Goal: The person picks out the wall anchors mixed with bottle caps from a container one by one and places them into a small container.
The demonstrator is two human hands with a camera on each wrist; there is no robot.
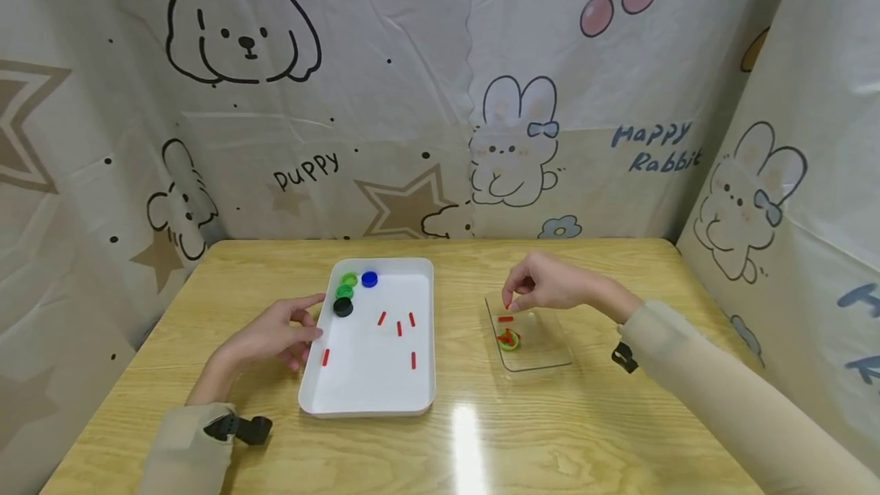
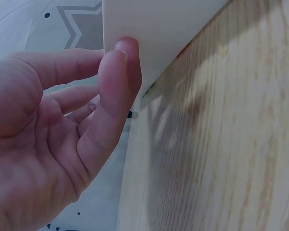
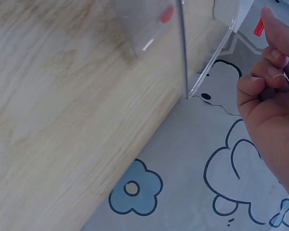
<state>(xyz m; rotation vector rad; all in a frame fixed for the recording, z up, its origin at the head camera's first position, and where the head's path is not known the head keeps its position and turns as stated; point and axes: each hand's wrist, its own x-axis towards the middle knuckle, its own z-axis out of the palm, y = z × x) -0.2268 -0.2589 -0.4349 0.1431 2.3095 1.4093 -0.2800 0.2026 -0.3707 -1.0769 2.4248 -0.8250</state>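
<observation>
Right hand (image 1: 543, 286) pinches red stick (image 3: 258, 27) upright.

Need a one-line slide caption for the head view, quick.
Right hand pinches a red stick above the clear tray; left hand rests at the white tray.

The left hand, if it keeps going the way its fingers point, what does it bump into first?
Most likely the white tray. The left hand lies open beside its left wall, fingers pointing that way; the wrist view shows the thumb at the wall. Past it, the black cap looks nearest.
</observation>
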